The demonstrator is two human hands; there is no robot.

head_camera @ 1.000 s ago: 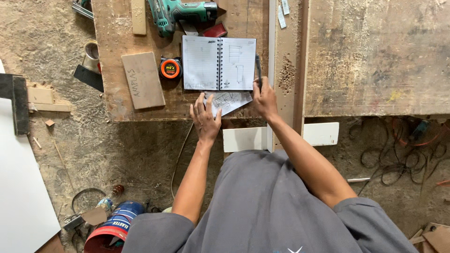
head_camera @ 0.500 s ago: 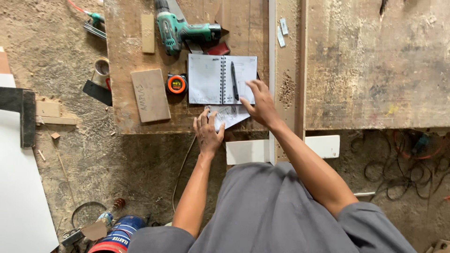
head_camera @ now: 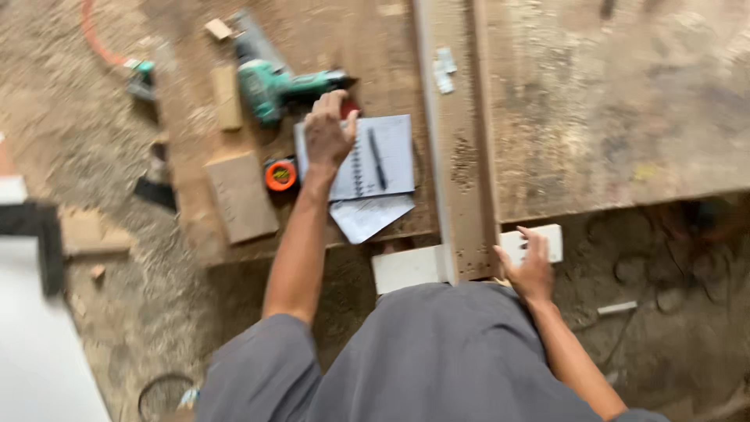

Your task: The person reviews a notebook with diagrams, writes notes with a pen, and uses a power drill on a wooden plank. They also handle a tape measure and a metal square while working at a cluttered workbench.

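Nearest me, my right hand (head_camera: 531, 266) rests with fingers spread on a white board (head_camera: 469, 262) that sticks out under the bench edge; it presses flat rather than gripping. Farther out, a loose sheet of paper (head_camera: 369, 216) lies just near of the open spiral notebook (head_camera: 367, 156), a pen (head_camera: 377, 158) on its right page. My left hand (head_camera: 326, 133) lies loosely open over the notebook's far left corner, though blur hides whether it holds anything. An orange tape measure (head_camera: 280, 175) sits just left, a green drill (head_camera: 275, 84) beyond.
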